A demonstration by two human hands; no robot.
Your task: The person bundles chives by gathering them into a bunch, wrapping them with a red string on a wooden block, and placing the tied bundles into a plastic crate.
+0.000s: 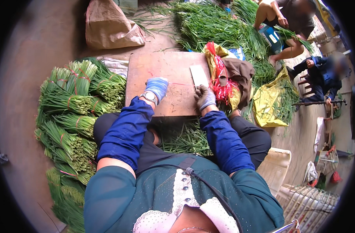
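Observation:
My left hand (157,87), in a pale blue-and-white glove with a watch at the wrist, is closed above the middle of a brown wooden board (162,64). A thin red string (181,84) runs from it across to my right hand (205,97), in a darker grey glove, whose fingers are closed at the board's right edge. Just beyond those fingers lies a pale, flat, cleaver-like blade (199,74). Its near end is hidden by my right hand, so I cannot tell whether that hand grips it too. Red and white strings (223,85) hang beside the board.
Tied bundles of green chive-like stalks (74,103) are stacked at my left. More loose greens (208,25) lie at the far right near a crouching person (290,19). Another person (321,75) sits farther right. A pinkish sack (109,27) stands beyond the board; yellow sheeting (268,105) lies right.

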